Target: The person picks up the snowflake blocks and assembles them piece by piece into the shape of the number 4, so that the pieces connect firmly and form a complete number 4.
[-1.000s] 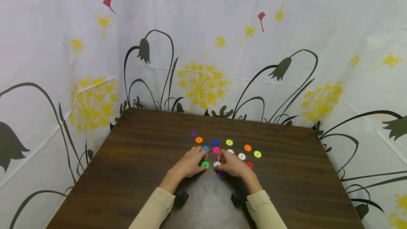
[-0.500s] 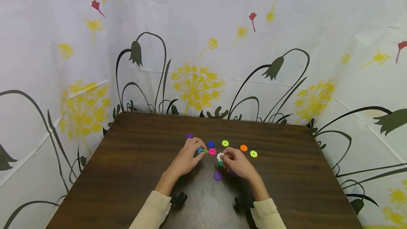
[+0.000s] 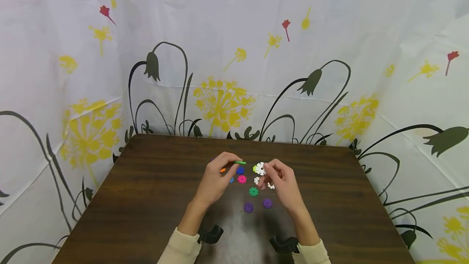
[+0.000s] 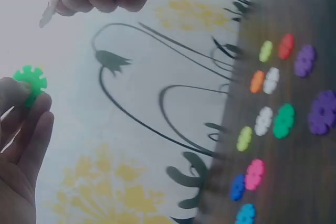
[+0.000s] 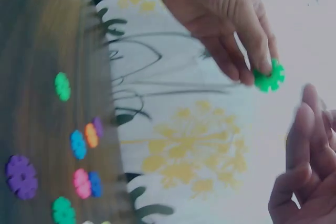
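Observation:
My left hand (image 3: pixel 214 180) is raised over the table and pinches a bright green notched disc (image 3: pixel 240 162) between thumb and fingers; it appears edge-on in the head view. The left wrist view shows the face of this green disc (image 4: pixel 32 81). Opposite it, my right hand (image 3: pixel 287 180) holds a white notched disc (image 3: pixel 261 169) by its edge, its face turned towards the head camera. A narrow gap separates the two held discs. Below the hands lie a dark green disc (image 3: pixel 253 192), a pink disc (image 3: pixel 242 179) and two purple discs, one of them (image 3: pixel 248 207) nearest the front.
More notched discs lie flat on the brown wooden table (image 3: pixel 154 190), among them a dark blue one (image 3: pixel 240 170) and a red one (image 4: pixel 286 46). Black camera mounts (image 3: pixel 210 234) sit at both wrists. A flower-patterned white curtain (image 3: pixel 220 52) hangs behind the table.
Both hands have risen from the tabletop, the left lifting the bright green disc and the right lifting the white one. The dark green disc and purple discs now show between the hands.

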The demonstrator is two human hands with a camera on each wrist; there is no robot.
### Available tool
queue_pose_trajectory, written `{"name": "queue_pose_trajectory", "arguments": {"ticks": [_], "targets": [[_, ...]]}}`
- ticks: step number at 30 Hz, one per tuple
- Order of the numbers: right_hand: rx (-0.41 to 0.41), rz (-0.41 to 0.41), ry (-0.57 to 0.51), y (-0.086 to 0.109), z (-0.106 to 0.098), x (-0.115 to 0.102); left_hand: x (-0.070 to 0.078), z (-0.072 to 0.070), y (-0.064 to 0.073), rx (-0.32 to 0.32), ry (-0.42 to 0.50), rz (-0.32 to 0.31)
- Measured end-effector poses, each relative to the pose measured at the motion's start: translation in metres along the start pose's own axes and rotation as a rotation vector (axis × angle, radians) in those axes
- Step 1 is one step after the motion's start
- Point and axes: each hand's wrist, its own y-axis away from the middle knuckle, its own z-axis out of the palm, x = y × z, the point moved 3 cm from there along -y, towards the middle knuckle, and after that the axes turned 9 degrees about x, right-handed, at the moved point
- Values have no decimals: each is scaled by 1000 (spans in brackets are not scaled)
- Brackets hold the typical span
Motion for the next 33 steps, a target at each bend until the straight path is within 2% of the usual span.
{"name": "queue_pose_trajectory", "arguments": {"ticks": [5,11,15,22,26,29,33], "targets": [[44,-73,15,1,9,-18,13,-3,-1,10,-18,28],[73,-115,42,0,20,-25,25,-6,-3,12,-86,156],[86,-141,74,-3,25,-27,30,-6,-4,4,-95,209],[82,-149,152,-5,27,-27,36,-7,-5,-22,-133,226],[79,-160,250,-7,26,-31,37,-11,-6,0,-139,240],[49,-159,314,-11,25,-34,38,-14,-7,24,-139,260],[-29,-151,340,-17,25,-38,39,-16,-9,23,-153,282]]}}
